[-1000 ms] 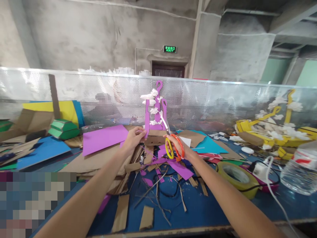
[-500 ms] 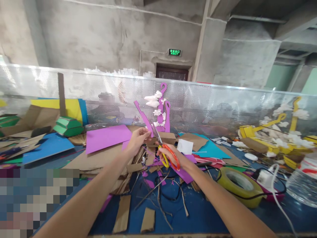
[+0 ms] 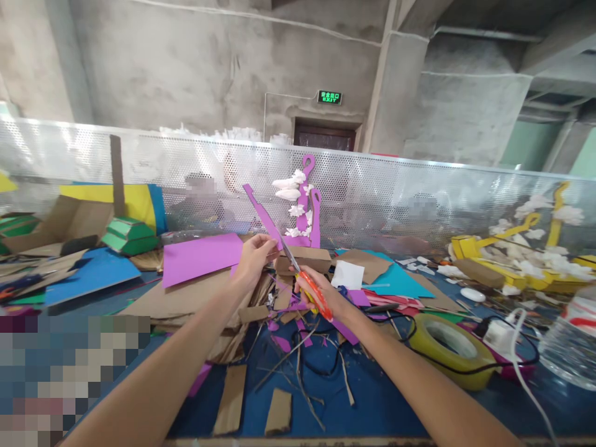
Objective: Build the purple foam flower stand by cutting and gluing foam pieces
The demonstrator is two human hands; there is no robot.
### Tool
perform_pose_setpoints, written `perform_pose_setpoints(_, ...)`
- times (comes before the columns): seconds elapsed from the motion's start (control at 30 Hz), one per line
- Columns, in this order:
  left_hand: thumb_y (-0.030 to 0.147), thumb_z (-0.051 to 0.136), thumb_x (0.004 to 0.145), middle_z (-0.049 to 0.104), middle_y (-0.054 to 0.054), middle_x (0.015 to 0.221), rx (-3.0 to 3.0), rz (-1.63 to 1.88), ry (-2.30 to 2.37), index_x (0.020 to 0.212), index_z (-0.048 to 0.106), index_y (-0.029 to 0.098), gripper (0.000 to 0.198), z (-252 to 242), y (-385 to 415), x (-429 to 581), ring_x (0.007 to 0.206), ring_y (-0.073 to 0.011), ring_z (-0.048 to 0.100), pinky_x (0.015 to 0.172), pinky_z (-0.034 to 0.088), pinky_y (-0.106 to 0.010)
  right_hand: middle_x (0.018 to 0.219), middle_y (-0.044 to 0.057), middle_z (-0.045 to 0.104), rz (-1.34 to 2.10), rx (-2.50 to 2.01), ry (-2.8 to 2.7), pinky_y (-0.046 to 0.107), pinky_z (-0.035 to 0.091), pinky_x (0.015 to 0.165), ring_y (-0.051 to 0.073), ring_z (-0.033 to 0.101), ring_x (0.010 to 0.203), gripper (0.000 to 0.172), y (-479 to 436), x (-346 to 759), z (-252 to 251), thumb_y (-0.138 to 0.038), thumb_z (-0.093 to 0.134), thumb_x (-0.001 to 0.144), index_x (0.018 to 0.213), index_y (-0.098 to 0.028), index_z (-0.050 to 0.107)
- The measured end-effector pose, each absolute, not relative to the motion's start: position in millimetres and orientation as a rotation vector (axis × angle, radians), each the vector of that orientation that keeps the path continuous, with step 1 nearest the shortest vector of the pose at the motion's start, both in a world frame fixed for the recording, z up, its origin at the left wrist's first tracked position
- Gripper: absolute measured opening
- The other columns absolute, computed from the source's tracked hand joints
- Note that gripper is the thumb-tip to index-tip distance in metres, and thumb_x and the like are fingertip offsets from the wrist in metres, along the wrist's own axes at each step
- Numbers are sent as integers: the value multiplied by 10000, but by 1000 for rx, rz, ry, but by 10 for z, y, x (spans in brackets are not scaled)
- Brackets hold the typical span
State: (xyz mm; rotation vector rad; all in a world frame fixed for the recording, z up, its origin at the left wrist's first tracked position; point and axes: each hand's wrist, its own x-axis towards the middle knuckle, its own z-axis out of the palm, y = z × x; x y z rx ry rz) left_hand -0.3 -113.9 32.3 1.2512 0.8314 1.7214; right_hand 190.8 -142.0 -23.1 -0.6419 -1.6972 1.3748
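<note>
My left hand [image 3: 257, 256] pinches the lower end of a long purple paper strip [image 3: 262, 213], which slants up to the left. In my right hand [image 3: 321, 292] is a pair of scissors [image 3: 314, 293] with orange and yellow handles. Its blades point up and left, touching or just beside the strip near my left fingertips; whether they cut into it I cannot tell. Behind the hands stands a purple figure [image 3: 305, 214] with curled tops and white crumpled tufts. A brown cardboard piece [image 3: 302, 259] lies in front of its base.
A purple sheet [image 3: 202, 259] lies left on cardboard. Purple scraps [image 3: 280, 343] and two cardboard pieces [image 3: 278, 411] are near the front. At right are a tape roll [image 3: 449, 347], a cable, a plastic bottle [image 3: 570, 341] and a yellow model [image 3: 503, 254]. A perforated metal screen [image 3: 372, 186] runs behind.
The purple strip and my left hand have shifted slightly left. The scissors have moved a little left, with their handles closer together and the blades nearer closed.
</note>
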Motion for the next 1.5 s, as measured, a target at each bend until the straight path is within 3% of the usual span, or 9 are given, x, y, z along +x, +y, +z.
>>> perform_pose_setpoints(0.27,329,805,667,692,-12,752,1281,1705,882,781,604,167,282,340,-1156,-9,692,-140,677,737,557,-304,652,-26,578,1370,-702,-1727,183,313,405,86,430,464,570,-1459,1930,-148,-617,653,826,1232,-228,557)
perform_pose_setpoints(0.53,330,801,688,684,-13,733,1293,1722,902,788,610,167,270,338,-1172,-7,664,-147,673,711,558,-306,652,-43,542,1456,-698,-1673,181,305,392,86,428,472,648,-1472,1910,-152,-644,688,780,1260,-230,557)
perform_pose_setpoints(1.07,359,804,681,696,-30,757,1316,1723,921,781,620,169,283,322,-1135,-25,710,-167,687,692,560,-310,644,-47,560,1445,-698,-1661,182,318,381,82,446,451,648,-1483,1912,-161,-609,683,779,1265,-197,565)
perform_pose_setpoints(1.5,340,840,641,681,-20,735,1254,1710,836,756,625,153,308,322,-1149,-30,689,-133,663,736,543,-289,580,-57,556,1348,-741,-1712,176,332,327,76,423,381,644,-1514,1905,-118,-617,657,796,1242,-159,580)
